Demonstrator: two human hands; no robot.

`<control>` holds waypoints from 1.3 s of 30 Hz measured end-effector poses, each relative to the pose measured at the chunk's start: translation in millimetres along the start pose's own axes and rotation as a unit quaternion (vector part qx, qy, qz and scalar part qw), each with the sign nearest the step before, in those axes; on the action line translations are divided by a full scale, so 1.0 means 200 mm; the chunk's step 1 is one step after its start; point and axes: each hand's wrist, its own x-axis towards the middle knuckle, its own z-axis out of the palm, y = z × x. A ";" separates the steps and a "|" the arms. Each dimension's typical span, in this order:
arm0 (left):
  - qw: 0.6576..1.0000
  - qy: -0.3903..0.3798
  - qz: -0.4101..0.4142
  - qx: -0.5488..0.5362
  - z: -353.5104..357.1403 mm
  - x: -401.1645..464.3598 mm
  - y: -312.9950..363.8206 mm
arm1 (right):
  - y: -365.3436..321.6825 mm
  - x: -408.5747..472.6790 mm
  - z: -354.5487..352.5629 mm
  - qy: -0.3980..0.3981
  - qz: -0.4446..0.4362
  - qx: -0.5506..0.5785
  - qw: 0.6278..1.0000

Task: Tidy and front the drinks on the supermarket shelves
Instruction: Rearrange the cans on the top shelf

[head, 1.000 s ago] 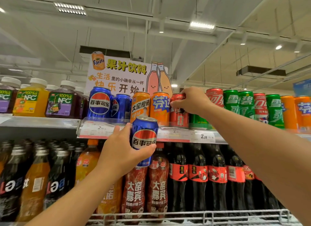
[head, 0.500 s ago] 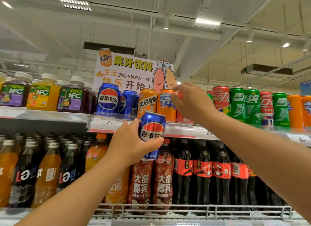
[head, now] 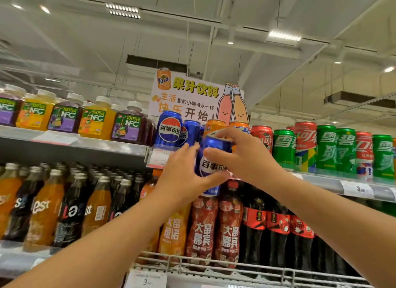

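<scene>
Held can: we find one blue Pepsi can [head: 211, 163] upright in mid-air, in front of the top shelf edge [head: 321, 180], both hands on it.
Left hand: we note the left hand [head: 182, 178] curled round the can's lower half, thumb across the front under the logo, fingers behind.
Right hand: we see the right hand [head: 242, 157] pinching the can's upper part, thumb on the near side, fingers over the rim.
Top shelf, cans: we record two blue Pepsi cans on the shelf [head: 169, 130], then orange cans [head: 214, 126] partly hidden by the hands, then red cola cans [head: 262, 137] and green Sprite cans [head: 284, 148] running to the right.
Top shelf, left: we see NFC juice bottles [head: 96, 121], orange and purple, in a row.
Lower shelf: we log dark and orange bottles [head: 70, 206] at left, red-labelled bottles [head: 202, 230] beneath the held can, and dark cola bottles [head: 278, 230] to the right, behind a wire rail [head: 246, 268].
Signage: a juice-drinks sign [head: 192, 99] stands above the shelved Pepsi cans.
</scene>
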 end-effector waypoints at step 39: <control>0.925 -0.002 0.141 0.353 -0.04 -0.03 -0.48 | 0.00 0.63 0.38 0.023 0.062 -0.200 0.978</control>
